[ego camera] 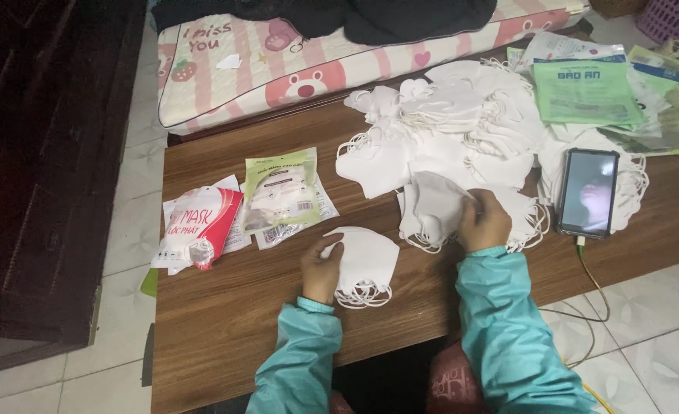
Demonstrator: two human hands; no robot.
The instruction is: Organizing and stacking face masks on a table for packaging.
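Head view, low wooden table (224, 322) as landmark. Far left on it: red-and-white mask packet (199, 228), then green-topped mask packets (280, 192). Left hand (322, 268) grips the small stack of white masks (366, 264) near the front edge. Right hand (484, 222) pinches a single mask (434, 205) off the loose mask heap (454, 130). Risk, as I judge it: tangled ear loops could drag extra masks along. Phone (586, 192) with its cable sits right of the heap, crowding it; flat green bags (589, 92) behind.
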